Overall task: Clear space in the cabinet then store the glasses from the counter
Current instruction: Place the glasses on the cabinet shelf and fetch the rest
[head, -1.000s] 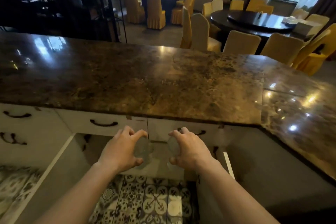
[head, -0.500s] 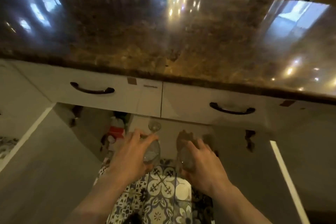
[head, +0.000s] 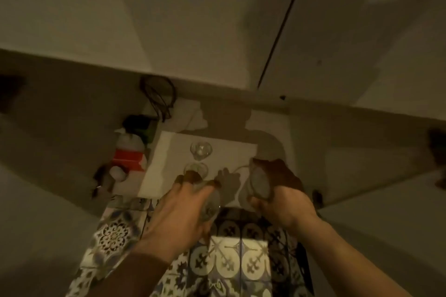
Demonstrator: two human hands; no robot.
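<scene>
I look down into the open lower cabinet (head: pixel 268 132). My left hand (head: pixel 183 210) grips a clear glass (head: pixel 212 207) just above the cabinet's front edge. My right hand (head: pixel 282 190) holds a second clear glass (head: pixel 259 182), tilted, over the right part of the cabinet floor. Two stemmed glasses stand inside on a white sheet (head: pixel 229 154): one further back (head: pixel 200 149), one nearer (head: pixel 196 169), right by my left fingertips.
A white bottle with a red label (head: pixel 129 152) and a dark green item (head: pixel 142 125) sit at the cabinet's left, with a black wire rack (head: pixel 158 96) behind. Both doors stand open at left (head: pixel 48 200) and right (head: pixel 386 212). Patterned tiles (head: pixel 231 260) cover the floor below.
I have bent down; the counter and drawer fronts have left the view. Both hands, each with a glass, have moved forward into the cabinet opening.
</scene>
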